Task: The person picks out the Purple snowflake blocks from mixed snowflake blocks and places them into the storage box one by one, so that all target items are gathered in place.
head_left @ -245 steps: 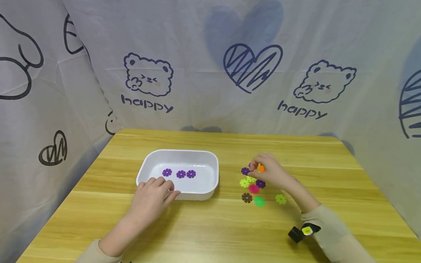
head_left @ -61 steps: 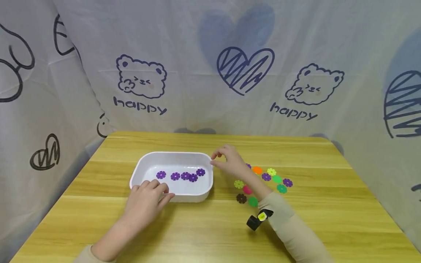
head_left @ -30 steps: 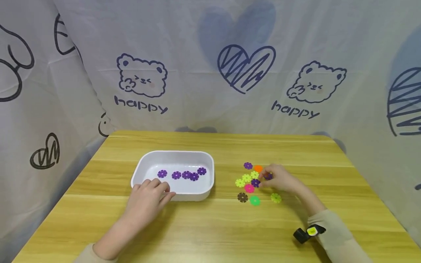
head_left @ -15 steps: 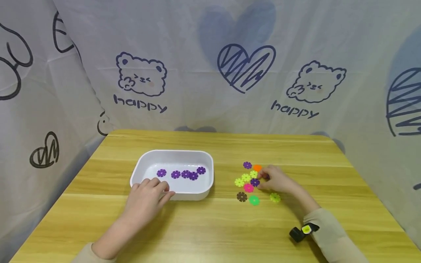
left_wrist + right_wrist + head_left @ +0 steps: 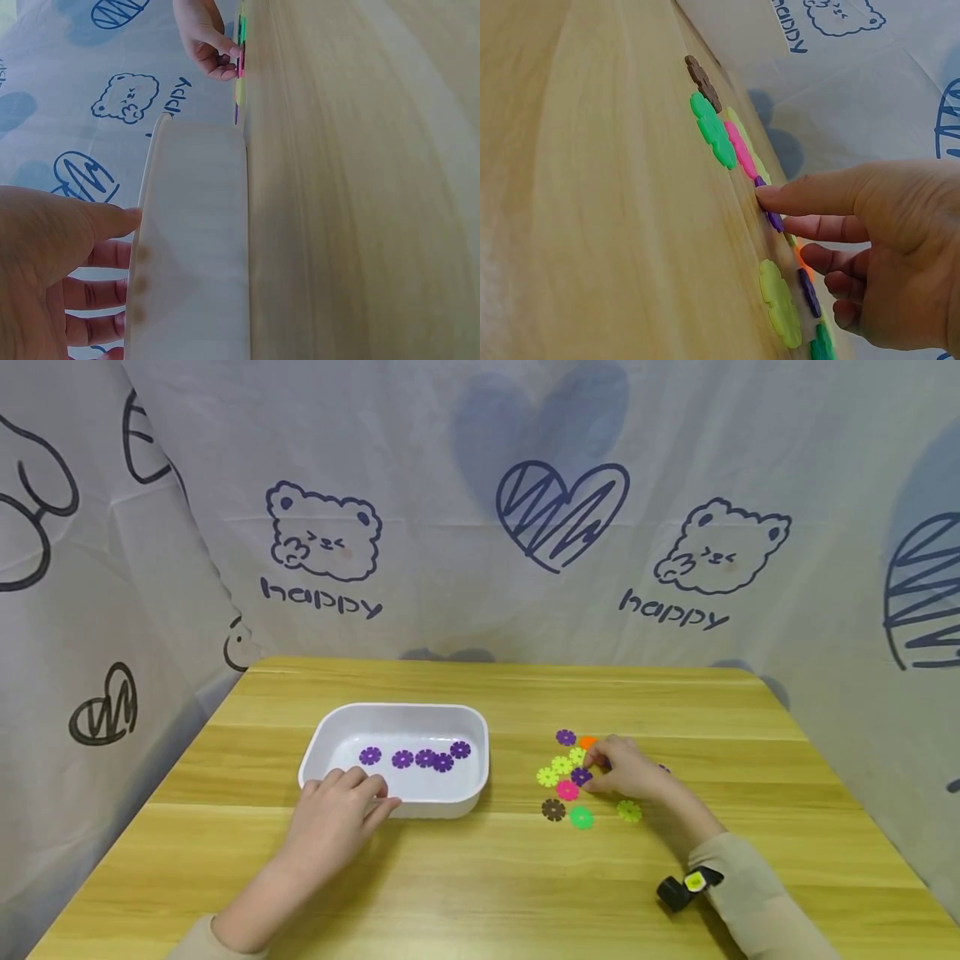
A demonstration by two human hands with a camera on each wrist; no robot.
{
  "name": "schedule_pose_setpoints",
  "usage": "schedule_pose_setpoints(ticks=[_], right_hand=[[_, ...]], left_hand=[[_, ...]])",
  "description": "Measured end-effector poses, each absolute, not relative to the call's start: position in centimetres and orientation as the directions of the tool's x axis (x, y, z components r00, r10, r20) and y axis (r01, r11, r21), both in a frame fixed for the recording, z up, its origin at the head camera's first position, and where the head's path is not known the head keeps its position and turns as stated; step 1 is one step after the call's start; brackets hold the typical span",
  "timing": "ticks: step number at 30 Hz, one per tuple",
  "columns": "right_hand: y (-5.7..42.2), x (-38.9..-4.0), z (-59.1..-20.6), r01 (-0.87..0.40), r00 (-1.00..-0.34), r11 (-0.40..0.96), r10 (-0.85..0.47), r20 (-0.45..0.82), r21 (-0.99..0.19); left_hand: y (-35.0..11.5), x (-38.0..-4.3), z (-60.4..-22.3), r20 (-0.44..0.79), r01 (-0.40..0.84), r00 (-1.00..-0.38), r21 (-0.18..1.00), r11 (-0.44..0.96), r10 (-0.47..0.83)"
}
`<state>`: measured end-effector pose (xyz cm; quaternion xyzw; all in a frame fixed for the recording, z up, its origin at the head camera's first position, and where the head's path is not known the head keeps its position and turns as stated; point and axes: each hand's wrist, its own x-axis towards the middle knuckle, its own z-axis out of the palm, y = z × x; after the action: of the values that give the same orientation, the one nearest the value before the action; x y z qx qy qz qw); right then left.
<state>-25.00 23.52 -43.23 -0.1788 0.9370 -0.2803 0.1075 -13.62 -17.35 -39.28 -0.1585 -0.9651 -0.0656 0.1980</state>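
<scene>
The white plastic tray (image 5: 397, 717) stands on the left with several purple snowflake discs (image 5: 402, 759) lying in it. My left hand (image 5: 337, 814) holds its near rim, thumb on the outside and fingers behind the wall in the left wrist view. To the right, my right hand (image 5: 633, 770) reaches into the loose discs. Its thumb and index finger pinch a dark purple snowflake disc (image 5: 581, 777) at the edges; in the right wrist view that disc (image 5: 773, 218) lies low, close to the tabletop, and the other fingers are loosely curled.
Around the right hand lie yellow discs (image 5: 547, 777), a pink disc (image 5: 567, 790), a brown disc (image 5: 553, 810), a green disc (image 5: 581, 817), an orange disc (image 5: 588, 743) and another purple disc (image 5: 566, 737). A printed curtain (image 5: 442, 568) hangs behind the wooden table (image 5: 480, 893).
Since the first frame, more purple discs have come to lie in the tray. My right hand has returned from the tray's right rim to the loose discs and shifted slightly left. My left hand stays.
</scene>
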Motion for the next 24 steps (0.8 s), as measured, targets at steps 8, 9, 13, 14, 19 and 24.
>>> schedule_pose_setpoints(ticks=[8, 9, 13, 14, 19, 24], right_hand=[[23.34, -25.13, -43.04, -0.283, -0.904, 0.769, -0.413, -0.107, -0.573], [23.35, -25.15, -43.03, -0.284, -0.905, 0.767, -0.413, -0.104, -0.575], [23.32, -25.18, -43.0, -0.29, -0.905, 0.755, -0.417, -0.089, -0.588], [23.3, -25.16, -42.97, -0.292, -0.904, 0.752, -0.418, -0.085, -0.592], [23.44, -25.09, -42.57, -0.296, -0.904, 0.741, -0.421, -0.074, -0.603], [23.69, -25.15, -42.48, -0.323, -0.892, 0.724, -0.448, -0.06, -0.61]], left_hand=[[-17.34, -13.71, -39.32, 0.406, 0.33, -0.87, 0.058, 0.942, 0.28], [-17.32, -13.7, -39.3, 0.405, 0.331, -0.87, 0.058, 0.942, 0.281], [-17.28, -13.66, -39.24, 0.404, 0.332, -0.87, 0.057, 0.942, 0.283], [-17.27, -13.65, -39.24, 0.404, 0.332, -0.87, 0.056, 0.942, 0.283], [-17.3, -13.63, -39.27, 0.407, 0.335, -0.868, 0.057, 0.941, 0.284], [-17.27, -13.58, -39.23, 0.404, 0.333, -0.87, 0.059, 0.941, 0.282]])
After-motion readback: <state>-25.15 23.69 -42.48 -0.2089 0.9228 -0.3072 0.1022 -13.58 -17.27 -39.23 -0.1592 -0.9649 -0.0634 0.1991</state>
